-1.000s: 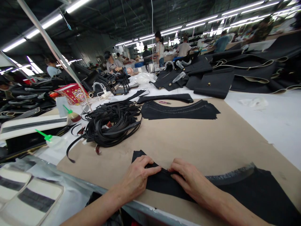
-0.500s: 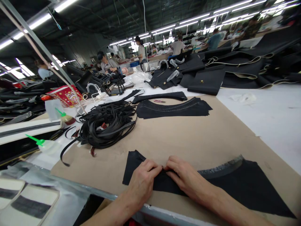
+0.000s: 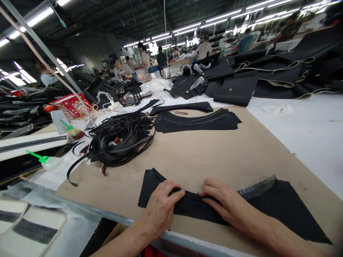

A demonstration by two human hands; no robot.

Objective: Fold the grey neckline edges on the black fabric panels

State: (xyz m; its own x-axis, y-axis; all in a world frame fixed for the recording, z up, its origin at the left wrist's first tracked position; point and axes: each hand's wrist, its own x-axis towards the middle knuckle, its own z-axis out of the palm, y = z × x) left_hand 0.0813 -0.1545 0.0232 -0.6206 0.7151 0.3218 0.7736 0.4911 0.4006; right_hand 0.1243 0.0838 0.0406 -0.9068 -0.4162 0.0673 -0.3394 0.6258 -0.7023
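A curved black fabric panel (image 3: 278, 210) lies along the near side of the brown board. Its concave top edge carries a greyish, shiny strip (image 3: 257, 186) toward the right. My left hand (image 3: 163, 200) pinches the folded edge left of the panel's middle, thumb and fingers pressed together. A short way to the right, my right hand (image 3: 221, 196) also pinches that edge between thumb and fingertips. Between the two hands the edge looks folded over. Beyond them rests a stack of similar curved black panels (image 3: 198, 121) with a stitched-looking line.
A heap of black strips (image 3: 120, 139) sits on the brown board (image 3: 257, 150) to the left. Green-tipped squeeze bottles (image 3: 53, 163) stand further left. Black bag pieces (image 3: 235, 85) pile up at the back, with people working beyond. The table's metal edge (image 3: 128, 220) runs close by.
My right hand has slid right along the panel's edge, widening the gap between the hands. More of the folded edge shows. My left hand has hardly moved.
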